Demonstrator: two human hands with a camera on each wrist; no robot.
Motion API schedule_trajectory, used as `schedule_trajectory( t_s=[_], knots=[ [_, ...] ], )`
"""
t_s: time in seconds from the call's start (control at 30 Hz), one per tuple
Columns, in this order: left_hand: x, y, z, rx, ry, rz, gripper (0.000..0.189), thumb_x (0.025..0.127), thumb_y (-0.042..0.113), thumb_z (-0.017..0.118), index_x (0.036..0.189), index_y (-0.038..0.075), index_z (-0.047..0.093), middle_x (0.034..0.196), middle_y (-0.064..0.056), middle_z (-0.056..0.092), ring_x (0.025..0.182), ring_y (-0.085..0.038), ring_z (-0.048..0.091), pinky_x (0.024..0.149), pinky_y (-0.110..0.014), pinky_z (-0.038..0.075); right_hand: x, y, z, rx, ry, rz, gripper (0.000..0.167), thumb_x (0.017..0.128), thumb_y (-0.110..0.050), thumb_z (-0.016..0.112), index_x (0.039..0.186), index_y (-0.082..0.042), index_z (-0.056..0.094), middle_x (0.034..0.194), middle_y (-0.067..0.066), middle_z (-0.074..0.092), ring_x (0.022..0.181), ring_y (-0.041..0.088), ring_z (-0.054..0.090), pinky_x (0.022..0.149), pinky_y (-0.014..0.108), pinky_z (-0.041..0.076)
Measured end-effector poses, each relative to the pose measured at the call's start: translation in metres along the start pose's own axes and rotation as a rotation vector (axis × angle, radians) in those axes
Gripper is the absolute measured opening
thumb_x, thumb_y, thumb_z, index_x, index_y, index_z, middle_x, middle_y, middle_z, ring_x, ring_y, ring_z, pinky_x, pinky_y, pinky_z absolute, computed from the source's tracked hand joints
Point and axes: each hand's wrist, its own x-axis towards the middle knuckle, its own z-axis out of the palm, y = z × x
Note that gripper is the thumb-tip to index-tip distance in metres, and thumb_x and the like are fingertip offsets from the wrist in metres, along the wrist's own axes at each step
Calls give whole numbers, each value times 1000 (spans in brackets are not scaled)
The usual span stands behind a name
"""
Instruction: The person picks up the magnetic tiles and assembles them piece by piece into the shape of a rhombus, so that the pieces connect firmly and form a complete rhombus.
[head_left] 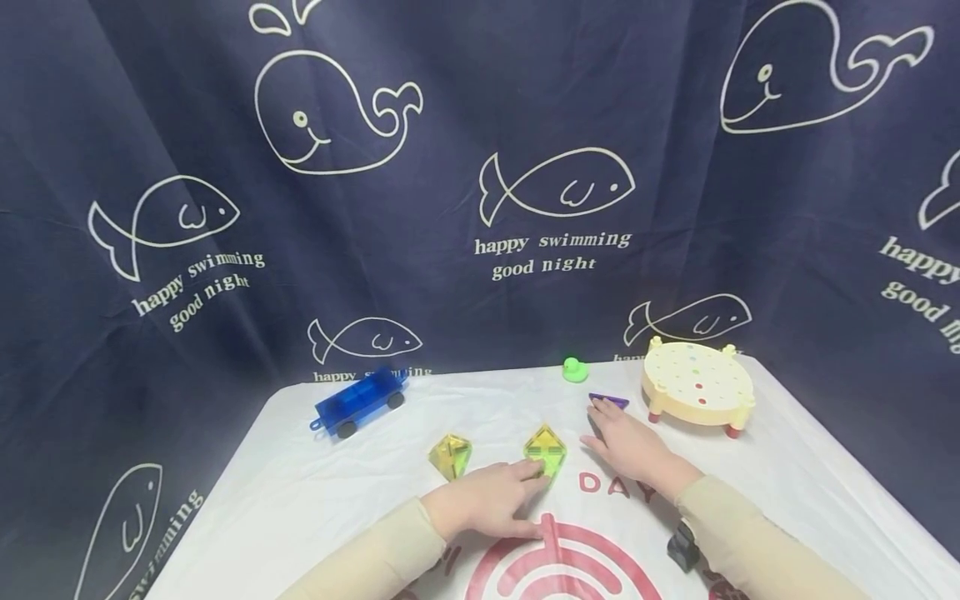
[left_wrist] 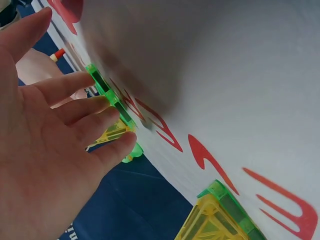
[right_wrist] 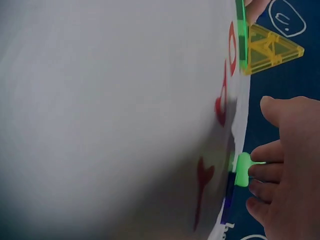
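A yellow and green magnetic-tile piece (head_left: pixel 545 440), pyramid-like in the right wrist view, stands mid-table. My left hand (head_left: pixel 491 498) reaches to its near side, fingers extended at the green part; in the left wrist view they look nearly straight. To its left is a similar yellow and green tile piece (head_left: pixel 450 454), partly behind my left hand. My right hand (head_left: pixel 630 442) lies low over the table with its fingertips at a flat purple tile (head_left: pixel 611 401), hiding part of it. In the right wrist view those fingers are loosely extended, with the purple tile (right_wrist: pixel 229 197) beyond them.
A blue toy wagon (head_left: pixel 362 400) with black wheels is at the back left. The green toy duck (head_left: pixel 575 370) sits near the back edge. A cream round toy table (head_left: pixel 697 379) with dotted top stands at the back right. Behind hangs a navy curtain (head_left: pixel 450 275).
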Motion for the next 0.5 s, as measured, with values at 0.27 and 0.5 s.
schedule_trajectory(
  t_s=[0.27,0.5],
  knots=[
    [1,2,5,-2,4,-29,78,98,64,53,153,9,47,161,-13,37,148,-23,34,114,-42,38,-3,3,-1,25,-77,38,60,103,-35,58,138,14,53,148,34,45,136,48,45,109,58,39],
    [3,9,3,49,36,-64,83,96,68,51,153,8,46,160,-15,38,147,-25,37,112,-42,41,-9,3,-4,59,-107,35,57,103,-32,60,137,13,54,149,32,45,136,48,45,110,58,38]
  ],
)
